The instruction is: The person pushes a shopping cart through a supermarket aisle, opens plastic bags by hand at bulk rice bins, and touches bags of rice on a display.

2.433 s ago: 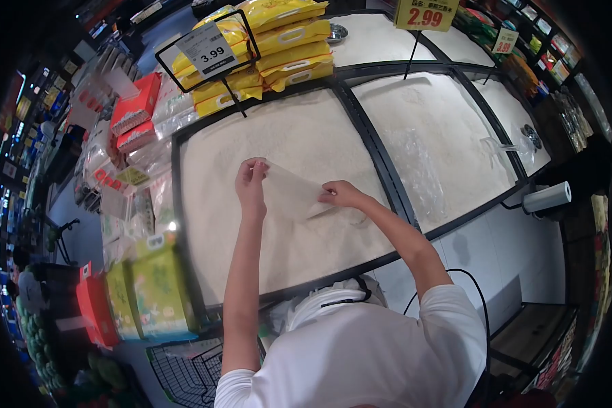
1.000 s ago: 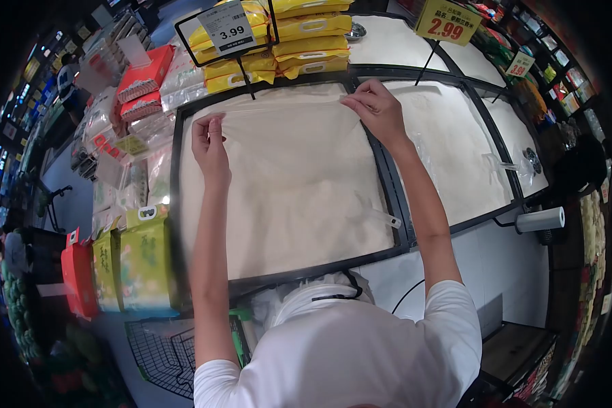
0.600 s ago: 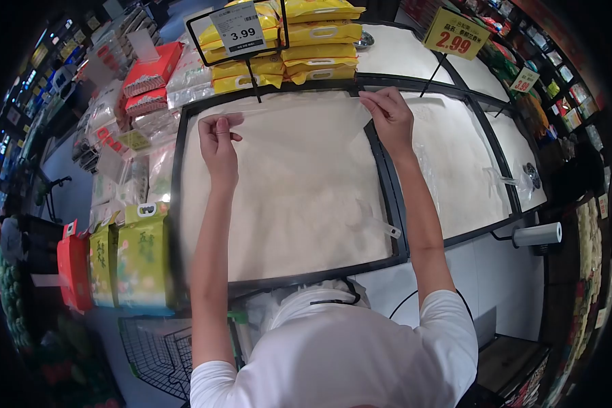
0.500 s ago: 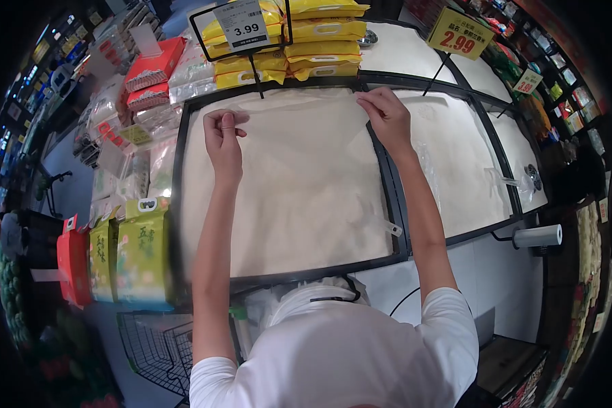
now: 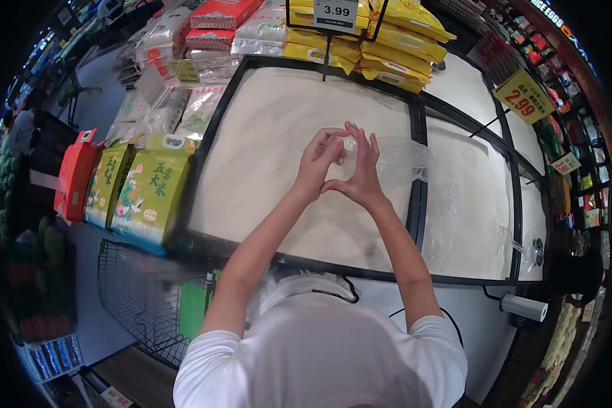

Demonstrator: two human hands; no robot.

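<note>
at the centre of the frame a clear plastic bag (image 5: 400, 156) hangs above the pale grain (image 5: 258, 136). it is thin and see-through, crumpled into a small, bright bunch between the hands, then spreading right as a milky, wrinkled sheet whose shiny, creased far end shows against the dark divider (image 5: 419, 211). the left hand (image 5: 319, 163) has its grip clamped on the bunch; the right hand (image 5: 364, 173), just beside, has thumb and fingers spread apart.
</note>
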